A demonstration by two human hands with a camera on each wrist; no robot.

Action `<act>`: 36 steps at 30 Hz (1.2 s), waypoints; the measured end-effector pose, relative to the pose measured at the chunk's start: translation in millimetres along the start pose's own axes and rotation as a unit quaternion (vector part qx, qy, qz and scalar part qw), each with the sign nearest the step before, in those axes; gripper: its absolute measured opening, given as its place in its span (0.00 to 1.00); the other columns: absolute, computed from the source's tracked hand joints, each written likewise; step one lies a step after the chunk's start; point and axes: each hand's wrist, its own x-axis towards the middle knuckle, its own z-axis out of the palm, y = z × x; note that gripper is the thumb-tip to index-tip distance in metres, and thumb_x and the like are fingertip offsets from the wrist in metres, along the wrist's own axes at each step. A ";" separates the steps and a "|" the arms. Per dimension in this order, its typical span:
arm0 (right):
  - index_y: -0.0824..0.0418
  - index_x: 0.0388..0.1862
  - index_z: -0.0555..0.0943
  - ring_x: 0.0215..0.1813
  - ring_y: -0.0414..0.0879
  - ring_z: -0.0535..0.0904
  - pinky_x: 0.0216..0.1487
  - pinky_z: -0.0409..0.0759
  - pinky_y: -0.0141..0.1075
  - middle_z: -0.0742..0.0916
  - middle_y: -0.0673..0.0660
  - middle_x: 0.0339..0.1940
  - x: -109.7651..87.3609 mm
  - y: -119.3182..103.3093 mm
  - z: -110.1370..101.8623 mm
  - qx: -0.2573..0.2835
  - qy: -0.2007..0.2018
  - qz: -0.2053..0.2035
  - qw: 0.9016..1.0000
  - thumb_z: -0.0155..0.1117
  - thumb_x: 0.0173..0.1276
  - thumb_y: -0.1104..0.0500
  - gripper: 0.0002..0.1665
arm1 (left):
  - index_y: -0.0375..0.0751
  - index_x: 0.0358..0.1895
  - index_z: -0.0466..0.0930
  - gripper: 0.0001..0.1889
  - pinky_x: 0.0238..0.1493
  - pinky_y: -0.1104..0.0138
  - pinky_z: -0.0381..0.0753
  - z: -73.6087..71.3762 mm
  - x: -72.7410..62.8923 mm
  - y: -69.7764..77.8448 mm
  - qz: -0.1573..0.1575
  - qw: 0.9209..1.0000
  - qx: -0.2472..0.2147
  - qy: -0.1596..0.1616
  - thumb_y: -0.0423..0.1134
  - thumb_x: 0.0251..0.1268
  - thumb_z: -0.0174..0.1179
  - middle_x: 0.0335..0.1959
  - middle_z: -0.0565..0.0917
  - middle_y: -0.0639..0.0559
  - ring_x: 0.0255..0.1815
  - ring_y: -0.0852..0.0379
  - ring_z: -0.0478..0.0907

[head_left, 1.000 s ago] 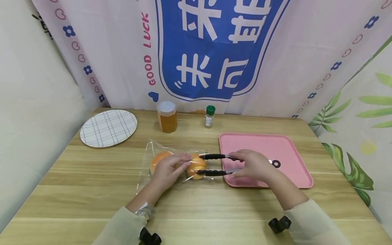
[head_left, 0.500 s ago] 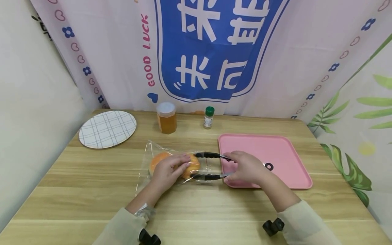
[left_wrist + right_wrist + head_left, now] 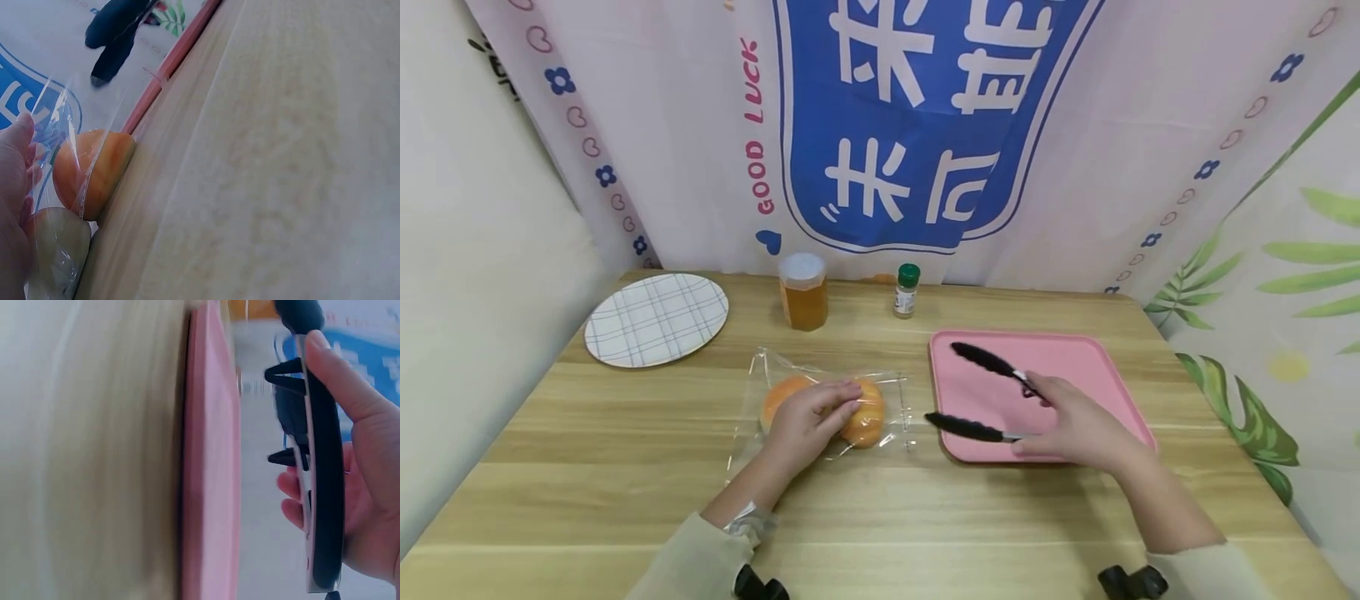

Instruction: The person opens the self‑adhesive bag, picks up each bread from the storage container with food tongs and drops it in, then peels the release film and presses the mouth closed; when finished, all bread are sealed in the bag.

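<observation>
My left hand pinches a clear plastic bag lying left of centre on the table. Inside it sit two golden round buns, a right one and a left one partly covered by the hand. The left wrist view has the bag film raised up to the fingers, over a bun. In my right hand is a pair of black tongs, their two arms spread apart above the pink tray. Nothing lies between the tongs' tips, which point left toward the bag.
At the back left lies a checked oval plate. A jar of amber liquid and a small green-capped shaker bottle stand along the back edge. Behind the wooden table hangs a printed curtain.
The tongs' tips were inside the bag around the right bun. My right hand has drawn them out to the right, over the tray, without the bun. The left hand has stayed at the bag.
</observation>
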 end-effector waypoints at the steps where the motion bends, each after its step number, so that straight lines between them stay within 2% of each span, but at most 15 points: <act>1: 0.68 0.77 0.54 0.64 0.66 0.74 0.61 0.75 0.62 0.71 0.71 0.69 -4.9 7.3 -3.2 0.006 0.012 0.010 1.000 0.76 0.49 0.34 0.68 | 0.43 0.43 0.88 0.09 0.58 0.56 0.83 -0.5 -0.2 -0.2 -0.002 1.000 0.003 0.000 0.38 0.61 0.68 0.47 0.89 0.50 0.53 0.52 0.85; 5: 0.68 0.79 0.44 0.66 0.74 0.68 0.61 0.71 0.69 0.63 0.78 0.72 -17.6 36.0 -14.6 0.026 0.049 0.074 0.996 0.73 0.55 0.36 0.70 | 0.43 0.43 0.88 0.09 0.58 0.55 0.83 -3.4 -1.4 -1.4 -0.003 1.000 0.008 0.008 0.37 0.60 0.69 0.47 0.89 0.50 0.53 0.51 0.85; 9: 0.70 0.78 0.35 0.66 0.81 0.61 0.62 0.64 0.73 0.56 0.84 0.72 -23.0 64.7 -22.5 0.040 0.079 0.151 0.984 0.69 0.58 0.34 0.73 | 0.43 0.43 0.88 0.09 0.57 0.55 0.83 -5.6 -2.7 -2.5 0.000 1.000 0.005 0.016 0.36 0.59 0.69 0.46 0.89 0.50 0.53 0.50 0.85; 12: 0.72 0.77 0.33 0.68 0.83 0.54 0.65 0.59 0.75 0.50 0.86 0.72 -26.2 84.7 -26.1 0.058 0.116 0.210 0.969 0.68 0.59 0.33 0.73 | 0.42 0.42 0.89 0.09 0.57 0.55 0.83 -5.6 -3.3 -2.6 0.002 1.000 0.002 0.019 0.35 0.58 0.69 0.46 0.89 0.49 0.52 0.50 0.85; 15: 0.73 0.77 0.33 0.71 0.82 0.49 0.68 0.55 0.74 0.50 0.85 0.73 -29.9 102.3 -29.1 0.070 0.155 0.265 0.949 0.65 0.60 0.31 0.73 | 0.42 0.42 0.88 0.09 0.57 0.55 0.83 -4.3 -3.1 -2.3 0.005 1.000 0.000 0.019 0.35 0.58 0.69 0.45 0.89 0.49 0.53 0.49 0.85; 19: 0.73 0.76 0.32 0.72 0.81 0.47 0.70 0.53 0.73 0.48 0.84 0.73 -33.3 119.8 -32.2 0.064 0.163 0.326 0.929 0.61 0.59 0.25 0.75 | 0.42 0.42 0.88 0.08 0.57 0.54 0.83 -2.8 -2.5 -1.1 0.007 1.000 0.001 0.019 0.35 0.58 0.70 0.45 0.89 0.49 0.53 0.49 0.85; 23: 0.72 0.76 0.29 0.72 0.81 0.46 0.71 0.52 0.71 0.45 0.85 0.73 -34.1 133.2 -32.3 0.072 0.157 0.357 0.918 0.59 0.58 0.24 0.76 | 0.42 0.41 0.89 0.08 0.57 0.55 0.83 -1.1 -1.9 -0.3 0.004 1.000 -0.002 0.020 0.35 0.57 0.70 0.45 0.89 0.49 0.53 0.49 0.85; 29: 0.75 0.76 0.32 0.73 0.80 0.49 0.73 0.55 0.68 0.48 0.85 0.73 -37.0 148.4 -31.6 0.077 0.172 0.384 0.904 0.59 0.59 0.25 0.75 | 0.42 0.41 0.88 0.08 0.57 0.55 0.83 3.2 0.5 0.8 0.009 1.000 -0.007 0.016 0.35 0.57 0.70 0.45 0.89 0.49 0.53 0.49 0.85; 33: 0.75 0.76 0.32 0.73 0.80 0.49 0.73 0.56 0.68 0.48 0.85 0.73 -36.3 153.5 -28.9 0.081 0.164 0.389 0.903 0.59 0.58 0.25 0.75 | 0.42 0.40 0.88 0.08 0.56 0.55 0.84 2.9 -1.5 -0.4 0.015 1.000 -0.007 0.019 0.34 0.57 0.70 0.44 0.89 0.49 0.52 0.49 0.85; 36: 0.75 0.76 0.31 0.72 0.80 0.50 0.72 0.57 0.68 0.50 0.86 0.72 -36.3 156.6 -27.6 0.081 0.152 0.386 0.906 0.57 0.59 0.24 0.75 | 0.42 0.40 0.88 0.08 0.56 0.55 0.84 3.0 -1.9 -0.5 0.021 0.999 -0.008 0.022 0.33 0.57 0.70 0.44 0.90 0.49 0.52 0.49 0.85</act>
